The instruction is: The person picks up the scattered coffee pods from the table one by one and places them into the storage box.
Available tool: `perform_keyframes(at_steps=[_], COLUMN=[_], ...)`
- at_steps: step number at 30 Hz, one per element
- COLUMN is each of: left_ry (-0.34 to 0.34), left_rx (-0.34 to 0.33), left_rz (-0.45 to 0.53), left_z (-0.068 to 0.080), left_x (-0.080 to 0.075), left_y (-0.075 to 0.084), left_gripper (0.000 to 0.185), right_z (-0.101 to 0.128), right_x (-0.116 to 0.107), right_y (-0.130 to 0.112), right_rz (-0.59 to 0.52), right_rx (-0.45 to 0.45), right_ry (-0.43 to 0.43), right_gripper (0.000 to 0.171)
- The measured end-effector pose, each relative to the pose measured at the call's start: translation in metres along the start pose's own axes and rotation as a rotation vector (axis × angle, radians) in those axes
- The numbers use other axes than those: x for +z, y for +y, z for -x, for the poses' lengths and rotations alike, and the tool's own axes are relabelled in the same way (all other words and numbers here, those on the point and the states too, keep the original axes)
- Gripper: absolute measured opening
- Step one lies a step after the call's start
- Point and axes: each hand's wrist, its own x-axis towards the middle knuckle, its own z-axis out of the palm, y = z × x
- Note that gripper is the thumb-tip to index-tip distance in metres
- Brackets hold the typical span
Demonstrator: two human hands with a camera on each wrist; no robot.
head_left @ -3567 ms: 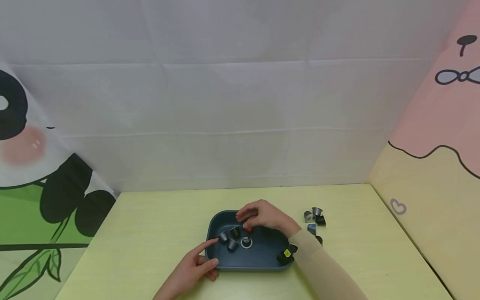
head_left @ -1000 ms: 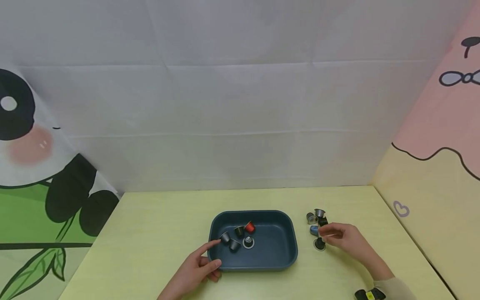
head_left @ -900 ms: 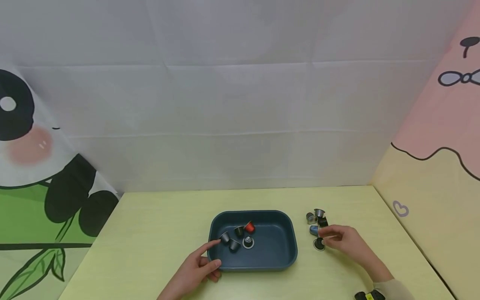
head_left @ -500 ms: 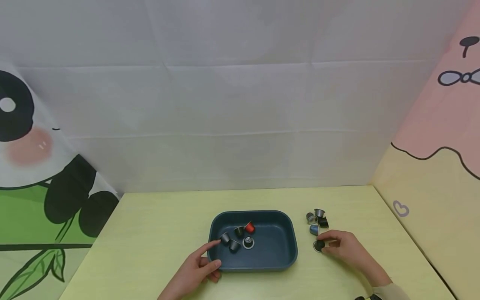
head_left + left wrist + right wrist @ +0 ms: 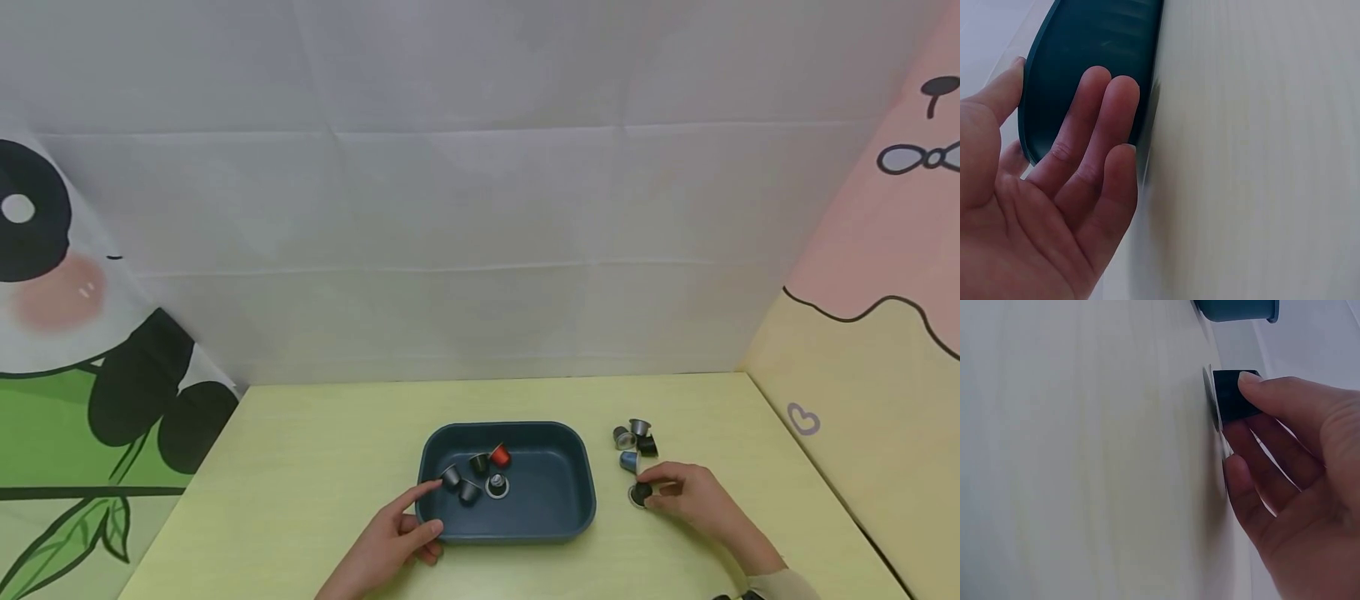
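The right hand pinches a black pod – it could slip if squeezed badly – while the left hand, fingers loose, steadies the tray

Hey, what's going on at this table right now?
A person is working with small coffee capsules. The right hand pinches a black capsule that stands on the yellow table, just right of a dark blue tray. The left hand rests against the tray's near left corner, fingers flat on its wall. Five capsules, one of them a red capsule, lie in the tray, and four loose capsules sit behind the right hand.
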Motion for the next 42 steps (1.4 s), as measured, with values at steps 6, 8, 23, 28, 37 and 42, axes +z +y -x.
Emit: perform_keyframes(at_steps=[6, 8, 23, 28, 37, 42], left_ry=[-0.001, -0.001, -0.001, 0.001, 0.0, -0.003], left_rx=[-0.003, -0.003, 0.001, 0.0, -0.002, 0.001], left_rz=[0.003, 0.001, 0.001, 0.003, 0.036, 0.032], left_z=[0.0, 0.0, 0.001, 0.001, 0.0, 0.0], left_x=[0.0, 0.0, 0.0, 0.0, 0.001, 0.001], left_y=[0.0, -0.001, 0.0, 0.0, 0.002, 0.001], left_gripper=[0.06, 0.06, 0.06, 0.06, 0.061, 0.061], right_z=[0.003, 0.004, 0.005, 0.004, 0.004, 0.003], right_x=[-0.003, -0.004, -0.021, -0.025, -0.026, -0.023], right_y=[0.001, 0.001, -0.005, -0.01, -0.019, -0.022], right_rz=[0.001, -0.001, -0.03, -0.032, -0.033, -0.028], right_rx=[0.015, 0.021, -0.016, -0.033, -0.08, -0.104], right_ry=[0.026, 0.039, 0.076, 0.09, 0.115, 0.121], right_gripper=[0.029, 0.029, 0.031, 0.03, 0.027, 0.026])
